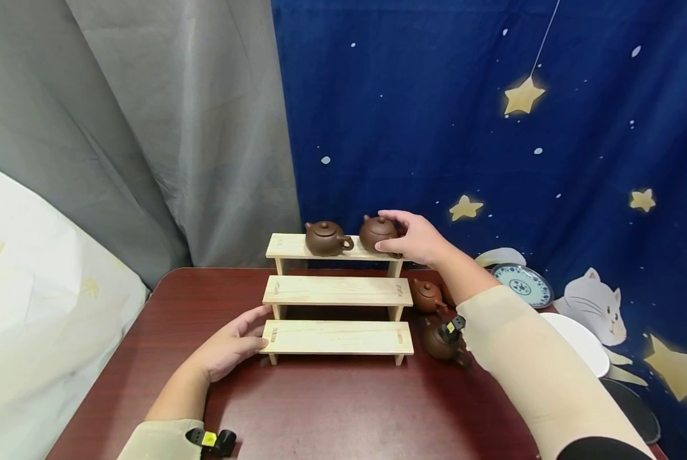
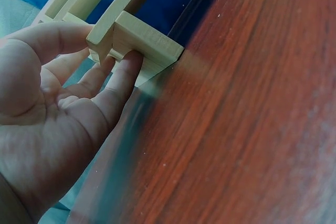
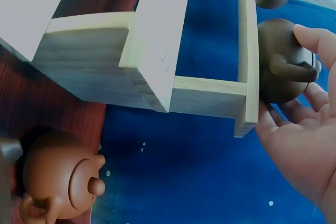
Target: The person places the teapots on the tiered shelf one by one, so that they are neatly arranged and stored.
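A three-step wooden stand (image 1: 338, 291) rises on the table. My left hand (image 1: 228, 348) holds the left end of its lowest step; in the left wrist view the thumb lies on the board (image 2: 105, 27) and a fingertip touches the leg under it. Up on the top step, my right hand (image 1: 421, 239) grips a dark brown teapot (image 1: 374, 234) near the right end, thumb and fingers around its body. The right wrist view shows that teapot (image 3: 275, 45) at the board, its handle toward the camera. Another dark brown teapot (image 1: 324, 239) sits to its left on the same step.
Right of the stand are a reddish-brown teapot (image 1: 427, 296) and a darker teapot (image 1: 440, 344), partly behind my right sleeve. A blue-patterned plate (image 1: 521, 285) and a white plate (image 1: 579, 342) are farther right. Grey and blue curtains (image 1: 378, 128) hang behind the table (image 1: 332, 409).
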Demonstrator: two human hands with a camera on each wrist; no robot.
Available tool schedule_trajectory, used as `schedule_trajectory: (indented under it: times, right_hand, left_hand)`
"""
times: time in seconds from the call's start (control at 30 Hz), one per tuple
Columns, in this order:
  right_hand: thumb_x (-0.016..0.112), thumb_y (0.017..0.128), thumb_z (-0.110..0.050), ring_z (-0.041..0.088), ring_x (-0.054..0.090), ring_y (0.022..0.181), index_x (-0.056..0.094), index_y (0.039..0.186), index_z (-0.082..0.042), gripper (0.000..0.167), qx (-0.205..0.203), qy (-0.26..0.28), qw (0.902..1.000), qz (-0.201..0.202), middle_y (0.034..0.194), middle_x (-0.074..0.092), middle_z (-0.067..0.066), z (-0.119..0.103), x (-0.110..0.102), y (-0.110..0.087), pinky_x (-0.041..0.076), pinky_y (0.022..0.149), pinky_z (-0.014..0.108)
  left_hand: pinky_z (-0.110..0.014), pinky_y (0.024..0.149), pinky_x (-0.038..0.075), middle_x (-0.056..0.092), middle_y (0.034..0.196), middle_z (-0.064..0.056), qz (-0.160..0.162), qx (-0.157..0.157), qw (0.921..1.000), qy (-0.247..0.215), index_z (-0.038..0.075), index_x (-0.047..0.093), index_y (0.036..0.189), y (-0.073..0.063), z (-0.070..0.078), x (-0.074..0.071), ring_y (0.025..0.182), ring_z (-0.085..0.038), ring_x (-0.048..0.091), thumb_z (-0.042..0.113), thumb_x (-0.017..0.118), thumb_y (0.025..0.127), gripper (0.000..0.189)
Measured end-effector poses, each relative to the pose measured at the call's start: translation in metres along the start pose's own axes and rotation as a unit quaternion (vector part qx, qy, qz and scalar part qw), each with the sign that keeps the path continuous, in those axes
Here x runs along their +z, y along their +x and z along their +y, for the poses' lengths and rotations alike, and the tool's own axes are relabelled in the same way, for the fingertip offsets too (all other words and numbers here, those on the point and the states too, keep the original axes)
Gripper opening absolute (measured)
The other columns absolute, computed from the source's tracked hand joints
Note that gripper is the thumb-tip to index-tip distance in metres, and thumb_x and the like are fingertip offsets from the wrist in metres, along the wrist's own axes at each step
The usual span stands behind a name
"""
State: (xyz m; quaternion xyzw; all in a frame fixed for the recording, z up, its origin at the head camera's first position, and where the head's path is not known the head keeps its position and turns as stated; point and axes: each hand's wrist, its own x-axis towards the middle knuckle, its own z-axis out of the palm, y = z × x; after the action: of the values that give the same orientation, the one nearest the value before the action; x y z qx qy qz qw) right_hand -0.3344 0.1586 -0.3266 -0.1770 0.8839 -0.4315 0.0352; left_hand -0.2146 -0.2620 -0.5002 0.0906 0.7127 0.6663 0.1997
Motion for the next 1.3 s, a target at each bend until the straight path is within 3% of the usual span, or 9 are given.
schedule_trajectory:
  times: [0.2,0.4,0.67,0.93,1.0,1.17,1.3]
  right_hand:
    - [0.087,0.089,-0.024,0.028,0.058,0.139,0.049,0.161,-0.019,0.081,0.001,0.034,0.9994,-0.008,0.157,0.058,0.007,0.002,0.003,0.005,0.048,0.117,0.050]
    - [0.085,0.093,-0.030,0.029,0.051,0.150,0.049,0.161,-0.021,0.078,0.013,0.050,0.9986,0.012,0.164,0.051,0.004,0.004,0.000,-0.005,0.048,0.118,0.053]
    - [0.078,0.098,-0.034,0.034,0.050,0.152,0.051,0.159,-0.020,0.068,-0.011,0.055,0.9976,0.040,0.167,0.050,0.008,0.015,-0.009,-0.052,0.047,0.118,0.054]
    - [0.076,0.100,-0.022,0.034,0.063,0.137,0.054,0.156,-0.014,0.061,-0.031,0.093,0.9928,0.068,0.157,0.059,0.014,0.038,0.001,-0.101,0.052,0.101,0.015]
    - [0.076,0.100,-0.019,0.029,0.066,0.131,0.054,0.156,-0.011,0.061,-0.036,0.104,0.9912,0.073,0.155,0.060,0.017,0.045,0.005,-0.111,0.052,0.098,0.013]
    - [0.076,0.100,-0.018,0.003,0.067,0.121,0.055,0.154,-0.009,0.059,-0.033,0.102,0.9914,0.074,0.152,0.061,0.018,0.065,0.013,-0.131,0.053,0.100,0.016]
    - [0.077,0.100,-0.018,0.002,0.066,0.121,0.056,0.152,-0.007,0.057,-0.026,0.089,0.9929,0.075,0.150,0.063,0.019,0.082,0.017,-0.143,0.054,0.101,0.019]
  left_hand:
    - [-0.026,0.100,0.057,0.031,0.170,-0.032,-0.005,0.006,1.0000,-0.005,0.008,0.017,0.171,-0.001,0.000,-0.001,0.130,-0.017,0.064,0.003,0.067,0.100,0.087]
    - [-0.026,0.100,0.057,0.031,0.170,-0.032,-0.004,0.006,0.9999,-0.008,0.008,0.017,0.171,-0.001,-0.001,0.000,0.132,-0.021,0.063,0.003,0.067,0.100,0.087]
    - [-0.026,0.100,0.057,0.034,0.167,-0.034,-0.007,0.009,0.9999,-0.005,0.007,0.017,0.171,0.000,-0.001,0.000,0.129,-0.019,0.065,0.003,0.066,0.100,0.086]
    - [-0.026,0.100,0.057,0.035,0.168,-0.032,-0.001,-0.001,1.0000,0.003,0.010,0.019,0.171,-0.001,-0.002,-0.002,0.132,-0.022,0.064,0.004,0.066,0.101,0.085]
    - [-0.026,0.100,0.057,0.036,0.167,-0.032,0.000,-0.001,1.0000,0.004,0.010,0.019,0.171,-0.002,-0.003,-0.002,0.132,-0.022,0.064,0.004,0.066,0.101,0.085]
    - [-0.027,0.100,0.057,0.036,0.167,-0.034,-0.005,0.006,1.0000,0.002,0.009,0.018,0.171,-0.001,-0.003,-0.002,0.131,-0.020,0.064,0.002,0.064,0.101,0.084]
    - [-0.027,0.100,0.057,0.036,0.167,-0.033,-0.004,0.004,1.0000,0.002,0.010,0.018,0.171,0.001,-0.002,-0.001,0.132,-0.021,0.064,0.002,0.064,0.101,0.084]
